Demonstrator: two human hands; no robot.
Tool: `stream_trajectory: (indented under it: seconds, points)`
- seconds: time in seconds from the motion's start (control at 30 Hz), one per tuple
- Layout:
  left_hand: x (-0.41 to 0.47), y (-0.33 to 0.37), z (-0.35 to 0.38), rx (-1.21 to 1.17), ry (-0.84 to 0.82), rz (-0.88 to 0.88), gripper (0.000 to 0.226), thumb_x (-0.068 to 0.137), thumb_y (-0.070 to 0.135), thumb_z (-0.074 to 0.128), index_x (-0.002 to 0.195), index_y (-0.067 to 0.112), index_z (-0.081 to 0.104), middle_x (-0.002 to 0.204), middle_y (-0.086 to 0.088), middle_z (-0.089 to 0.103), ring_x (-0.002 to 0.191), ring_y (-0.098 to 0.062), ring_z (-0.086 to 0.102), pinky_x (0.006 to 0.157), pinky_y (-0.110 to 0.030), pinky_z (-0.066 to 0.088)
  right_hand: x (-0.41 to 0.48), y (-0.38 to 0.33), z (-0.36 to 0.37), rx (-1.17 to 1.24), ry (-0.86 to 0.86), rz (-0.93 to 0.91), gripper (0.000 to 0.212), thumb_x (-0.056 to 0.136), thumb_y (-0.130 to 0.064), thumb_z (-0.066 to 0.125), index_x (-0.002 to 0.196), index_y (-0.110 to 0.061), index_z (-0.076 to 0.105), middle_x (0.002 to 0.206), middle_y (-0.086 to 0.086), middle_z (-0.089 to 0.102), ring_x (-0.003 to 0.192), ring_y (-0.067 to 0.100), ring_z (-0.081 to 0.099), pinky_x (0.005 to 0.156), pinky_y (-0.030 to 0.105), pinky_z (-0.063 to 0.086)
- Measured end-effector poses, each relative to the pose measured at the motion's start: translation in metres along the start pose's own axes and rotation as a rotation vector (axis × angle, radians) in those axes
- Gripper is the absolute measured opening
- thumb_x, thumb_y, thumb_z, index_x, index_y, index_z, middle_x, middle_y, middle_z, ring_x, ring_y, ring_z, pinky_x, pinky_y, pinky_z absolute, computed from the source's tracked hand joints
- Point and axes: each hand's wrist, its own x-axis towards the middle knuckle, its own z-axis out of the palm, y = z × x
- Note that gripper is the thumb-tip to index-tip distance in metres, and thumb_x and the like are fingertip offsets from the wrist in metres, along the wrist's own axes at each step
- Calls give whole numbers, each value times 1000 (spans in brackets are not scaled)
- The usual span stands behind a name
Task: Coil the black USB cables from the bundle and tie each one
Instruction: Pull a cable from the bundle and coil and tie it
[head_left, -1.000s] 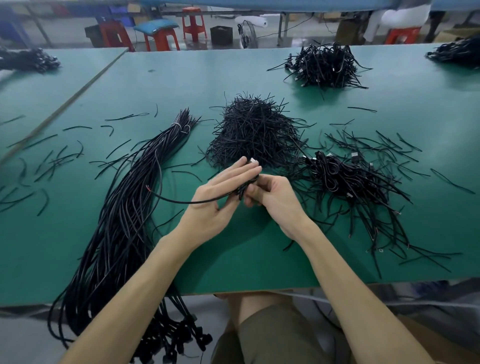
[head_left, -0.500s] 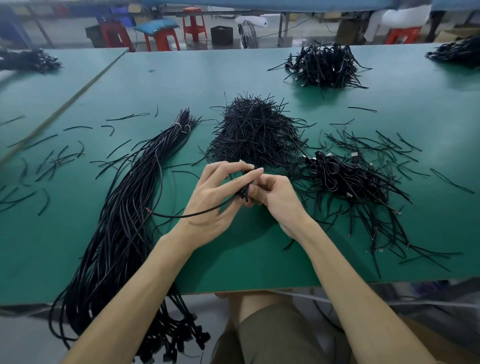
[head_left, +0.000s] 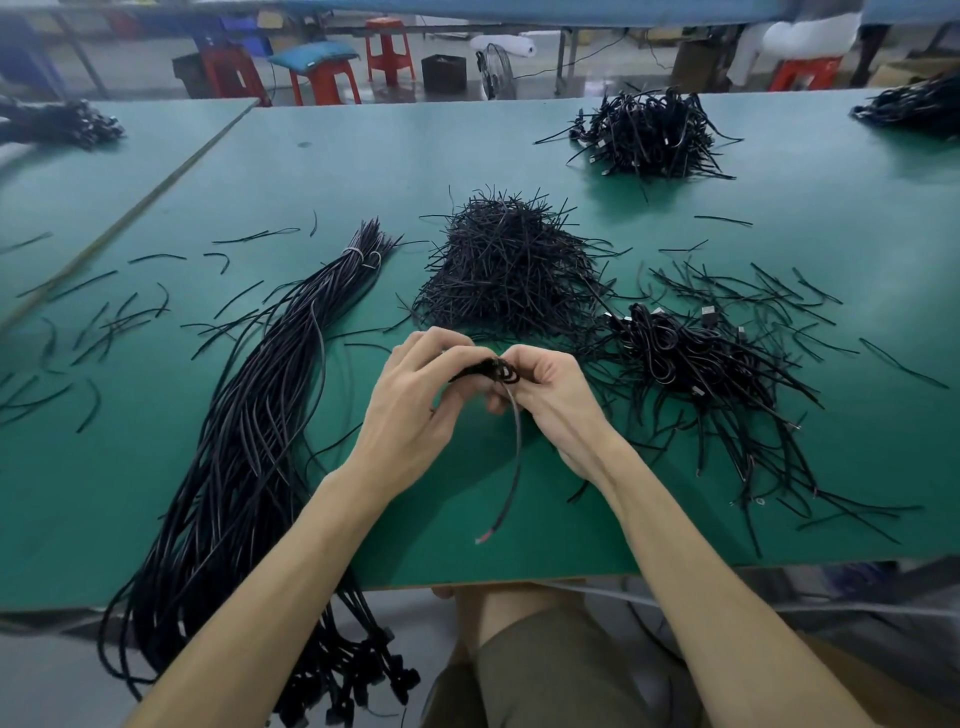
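a wide green table (head_left: 322, 156) fills most of the frame; a second green table (head_left: 62, 197) lies beside it at the left, a pale strip between them; beyond, along the top edge, a grey floor (head_left: 145, 73) lies in even light; red plastic stools (head_left: 387, 49) stand there, one topped with a teal cushion (head_left: 314, 54); a black box (head_left: 442, 73) and a small floor fan (head_left: 496, 73) sit at top centre; another red stool (head_left: 805, 73) stands at upper right
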Motion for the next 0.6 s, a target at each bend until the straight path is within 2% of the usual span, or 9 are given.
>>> stream_trajectory:
  seconds: [0.1, 0.2, 0.27, 0.37, 0.43, 0.53, 0.6]
  points:
    - [0, 3, 1, -41, -8, -28, 17, 102, 21, 62, 113, 10, 68, 102, 5, 58, 92, -22, 58, 83, -45, 49, -1, 0, 0, 10, -5, -19, 10, 93, -3, 68, 83, -6, 68, 66, 1, 65, 65, 13, 58, 72, 24, 49]
    - [-1, 5, 2, -114, -11, -71, 15, 102, 24, 60, 114, 15, 65, 95, 15, 49, 83, -13, 54, 78, -27, 45, -1, 1, 2, 22, 26, -17, 18, 93, 4, 65, 88, -12, 72, 65, -3, 67, 61, 10, 59, 66, 18, 48]
    - [-1, 7, 3, -143, 6, -108, 15, 101, 26, 61, 112, 16, 64, 90, 16, 48, 78, -11, 52, 74, -18, 41, -1, 1, 3, 0, 48, -2, 22, 93, 5, 65, 87, -15, 72, 66, -3, 67, 62, 10, 59, 67, 19, 50]
    - [0, 10, 4, -210, 18, -184, 17, 99, 22, 63, 116, 17, 62, 79, 9, 56, 72, -15, 55, 70, -23, 45, 0, 2, 5, -28, 43, 5, 22, 93, 6, 64, 85, -13, 69, 70, -1, 67, 67, 16, 60, 74, 30, 54]
    - [1, 11, 4, -359, 11, -265, 26, 99, 15, 63, 125, 16, 61, 75, 4, 59, 67, -16, 60, 68, -26, 50, 0, 2, 6, -65, 54, 4, 24, 93, 7, 64, 79, -13, 66, 70, 3, 67, 69, 18, 61, 76, 34, 54]
    - [4, 10, -2, -586, -15, -371, 35, 103, 6, 57, 137, 15, 58, 72, -3, 64, 55, -26, 66, 63, -23, 52, 0, 2, 5, -84, 78, -11, 28, 92, 11, 60, 74, -10, 63, 71, 7, 66, 68, 16, 61, 71, 30, 53]
    - [4, 9, -3, -595, -46, -368, 33, 104, 5, 55, 136, 13, 60, 70, -2, 68, 51, -22, 66, 62, -18, 51, 0, 2, 5, -100, 81, -13, 27, 92, 11, 60, 74, -8, 61, 71, 8, 66, 65, 13, 60, 69, 26, 51]
